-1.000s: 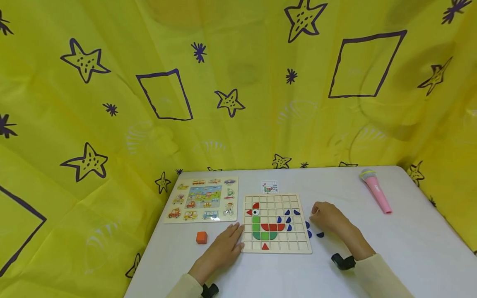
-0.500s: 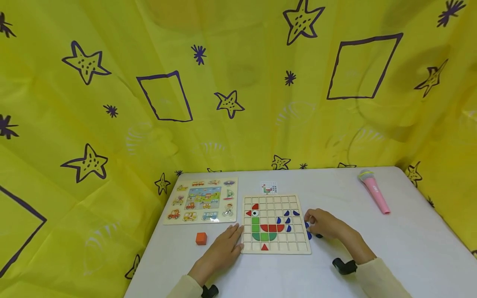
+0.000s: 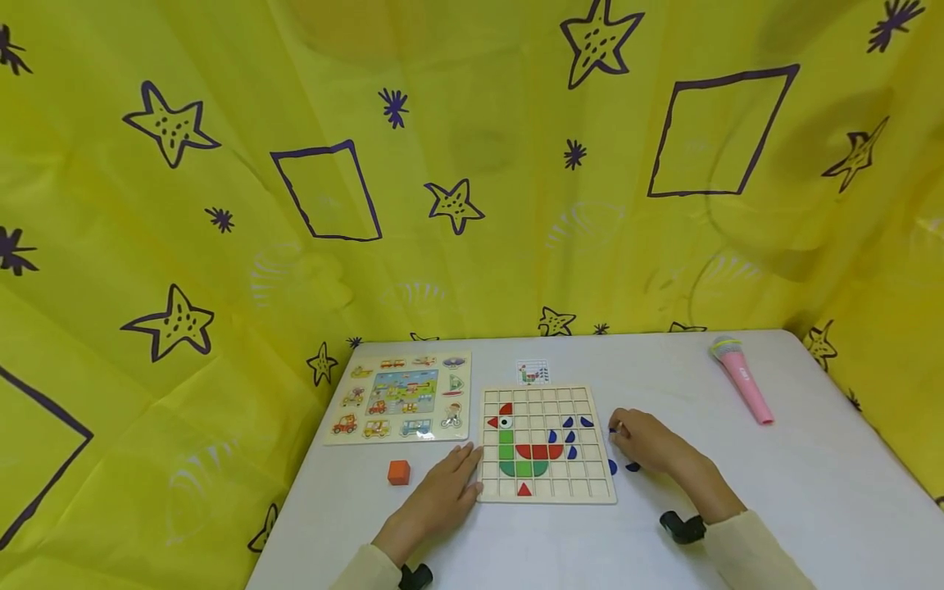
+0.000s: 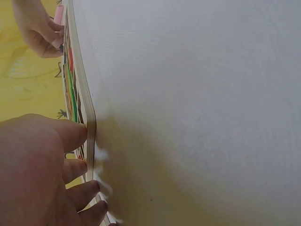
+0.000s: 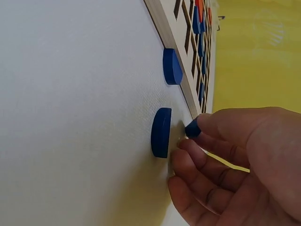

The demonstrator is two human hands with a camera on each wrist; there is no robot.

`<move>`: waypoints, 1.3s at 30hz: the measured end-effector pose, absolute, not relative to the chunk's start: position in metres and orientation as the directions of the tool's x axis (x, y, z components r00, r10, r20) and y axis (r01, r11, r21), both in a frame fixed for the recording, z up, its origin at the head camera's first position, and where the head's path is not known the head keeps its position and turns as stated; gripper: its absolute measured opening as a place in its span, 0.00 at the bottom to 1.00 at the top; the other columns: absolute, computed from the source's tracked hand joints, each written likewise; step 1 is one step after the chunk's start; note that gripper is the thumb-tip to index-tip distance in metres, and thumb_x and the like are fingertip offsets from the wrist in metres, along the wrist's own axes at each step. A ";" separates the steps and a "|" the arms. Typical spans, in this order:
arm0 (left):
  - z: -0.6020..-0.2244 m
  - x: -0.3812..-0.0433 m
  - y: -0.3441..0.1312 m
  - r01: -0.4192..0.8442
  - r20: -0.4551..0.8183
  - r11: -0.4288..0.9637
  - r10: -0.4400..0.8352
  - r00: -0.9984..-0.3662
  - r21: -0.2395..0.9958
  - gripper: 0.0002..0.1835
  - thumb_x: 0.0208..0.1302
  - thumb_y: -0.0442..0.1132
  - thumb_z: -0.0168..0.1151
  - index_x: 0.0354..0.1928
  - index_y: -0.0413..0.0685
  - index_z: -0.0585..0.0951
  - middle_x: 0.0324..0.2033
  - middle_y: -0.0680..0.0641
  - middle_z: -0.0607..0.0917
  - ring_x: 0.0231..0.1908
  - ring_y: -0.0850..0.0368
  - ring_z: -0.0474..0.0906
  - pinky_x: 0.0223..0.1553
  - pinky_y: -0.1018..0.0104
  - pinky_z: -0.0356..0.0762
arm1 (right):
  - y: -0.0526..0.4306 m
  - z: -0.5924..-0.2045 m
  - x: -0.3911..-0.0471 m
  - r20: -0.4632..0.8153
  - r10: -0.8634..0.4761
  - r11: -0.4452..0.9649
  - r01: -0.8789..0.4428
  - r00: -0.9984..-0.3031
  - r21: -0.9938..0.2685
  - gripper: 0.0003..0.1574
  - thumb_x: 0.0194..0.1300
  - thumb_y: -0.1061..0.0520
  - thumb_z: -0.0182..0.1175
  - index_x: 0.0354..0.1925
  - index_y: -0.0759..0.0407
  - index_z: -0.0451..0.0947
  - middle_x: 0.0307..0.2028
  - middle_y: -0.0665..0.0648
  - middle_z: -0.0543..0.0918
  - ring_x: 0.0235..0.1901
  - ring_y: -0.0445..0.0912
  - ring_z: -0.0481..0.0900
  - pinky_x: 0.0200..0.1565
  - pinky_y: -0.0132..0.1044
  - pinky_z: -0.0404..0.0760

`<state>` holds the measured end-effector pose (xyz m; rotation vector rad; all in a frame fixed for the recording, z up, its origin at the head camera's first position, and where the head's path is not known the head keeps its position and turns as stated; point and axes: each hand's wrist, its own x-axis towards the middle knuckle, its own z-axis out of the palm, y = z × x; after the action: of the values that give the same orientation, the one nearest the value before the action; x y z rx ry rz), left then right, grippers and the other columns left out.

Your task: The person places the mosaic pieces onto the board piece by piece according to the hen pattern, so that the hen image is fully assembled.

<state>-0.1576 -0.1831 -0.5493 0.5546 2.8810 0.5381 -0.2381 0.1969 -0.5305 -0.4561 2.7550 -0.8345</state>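
Note:
A wooden grid board lies on the table, with red, green and blue pieces forming a bird shape. Against its left edge rests my left hand, fingers extended and thumb touching the rim. Just past the right edge, my right hand pinches a blue quarter-round-looking piece between thumb and index finger. Two more blue pieces lie loose below that hand: one blue piece close against the board's edge, and a blue half-round piece farther out. The pinched piece is partly hidden by the fingers.
A small picture card lies behind the board. To the left are a vehicle picture puzzle and an orange cube. A pink toy microphone lies at the back right. Yellow patterned cloth hangs behind the table.
My right hand has come down to the loose blue pieces, picked one up beside the board and lifted slightly with it. The left hand stays at the board's edge.

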 end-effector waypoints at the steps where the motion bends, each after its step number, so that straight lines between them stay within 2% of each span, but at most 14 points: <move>1: -0.549 -0.158 -0.183 0.330 -0.084 0.866 0.386 -0.919 0.375 0.33 0.81 0.50 0.55 0.82 0.50 0.63 0.81 0.45 0.64 0.80 0.41 0.60 0.77 0.42 0.64 | 0.197 -0.530 -0.238 -0.115 -0.351 0.793 -0.229 -0.929 -0.564 0.11 0.75 0.62 0.60 0.52 0.67 0.80 0.39 0.57 0.83 0.37 0.48 0.76 0.41 0.44 0.82; 5: -0.549 -0.158 -0.183 0.331 -0.078 0.866 0.385 -0.920 0.375 0.33 0.81 0.50 0.54 0.82 0.49 0.63 0.81 0.44 0.64 0.80 0.41 0.60 0.77 0.42 0.65 | 0.200 -0.528 -0.239 -0.070 -0.312 0.804 -0.224 -0.947 -0.551 0.08 0.76 0.63 0.59 0.47 0.66 0.82 0.39 0.57 0.85 0.37 0.49 0.78 0.45 0.49 0.85; 10: -0.550 -0.158 -0.183 0.322 -0.085 0.867 0.379 -0.921 0.379 0.33 0.81 0.50 0.54 0.82 0.49 0.63 0.81 0.45 0.64 0.80 0.41 0.59 0.77 0.42 0.64 | 0.208 -0.528 -0.240 -0.058 -0.245 0.828 -0.178 -0.968 -0.532 0.08 0.74 0.64 0.57 0.42 0.68 0.82 0.35 0.58 0.85 0.36 0.51 0.80 0.45 0.53 0.85; 17: -0.550 -0.158 -0.183 0.320 -0.093 0.873 0.377 -0.922 0.369 0.33 0.81 0.51 0.54 0.82 0.49 0.63 0.81 0.44 0.64 0.80 0.41 0.59 0.77 0.42 0.64 | 0.213 -0.532 -0.242 -0.075 -0.227 0.840 -0.156 -0.971 -0.519 0.12 0.72 0.62 0.63 0.49 0.69 0.80 0.42 0.66 0.83 0.42 0.58 0.82 0.49 0.60 0.85; 19: -0.550 -0.158 -0.183 0.319 -0.095 0.872 0.377 -0.921 0.371 0.33 0.82 0.50 0.54 0.82 0.49 0.63 0.81 0.44 0.64 0.80 0.41 0.59 0.78 0.42 0.64 | 0.211 -0.534 -0.243 -0.069 -0.245 0.834 -0.174 -0.967 -0.523 0.11 0.71 0.62 0.65 0.49 0.68 0.80 0.43 0.65 0.82 0.44 0.58 0.82 0.50 0.59 0.85; 23: -0.549 -0.158 -0.183 0.323 -0.091 0.870 0.380 -0.920 0.373 0.33 0.82 0.50 0.54 0.82 0.49 0.62 0.81 0.44 0.63 0.80 0.41 0.59 0.78 0.42 0.64 | 0.205 -0.538 -0.246 -0.056 -0.268 0.832 -0.202 -0.962 -0.516 0.07 0.70 0.65 0.66 0.45 0.67 0.81 0.40 0.62 0.81 0.40 0.54 0.80 0.47 0.56 0.86; 32: -0.549 -0.158 -0.184 0.320 -0.093 0.870 0.379 -0.921 0.375 0.33 0.82 0.51 0.53 0.82 0.50 0.62 0.81 0.45 0.63 0.80 0.41 0.59 0.78 0.42 0.63 | 0.200 -0.537 -0.249 -0.158 -0.179 0.860 -0.076 -0.971 -0.505 0.10 0.71 0.60 0.66 0.45 0.67 0.81 0.37 0.60 0.84 0.34 0.50 0.78 0.41 0.48 0.86; 39: -0.548 -0.157 -0.183 0.323 -0.095 0.871 0.382 -0.919 0.371 0.33 0.81 0.50 0.55 0.82 0.49 0.63 0.81 0.45 0.64 0.80 0.42 0.59 0.77 0.43 0.64 | 0.197 -0.533 -0.245 -0.175 -0.176 0.852 -0.061 -0.969 -0.520 0.07 0.71 0.62 0.65 0.41 0.66 0.80 0.32 0.57 0.81 0.32 0.49 0.77 0.35 0.42 0.81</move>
<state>-0.1575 -0.1832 -0.5482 0.5466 2.8767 0.5273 -0.2454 0.1966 -0.5329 -0.1819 2.8129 -0.7786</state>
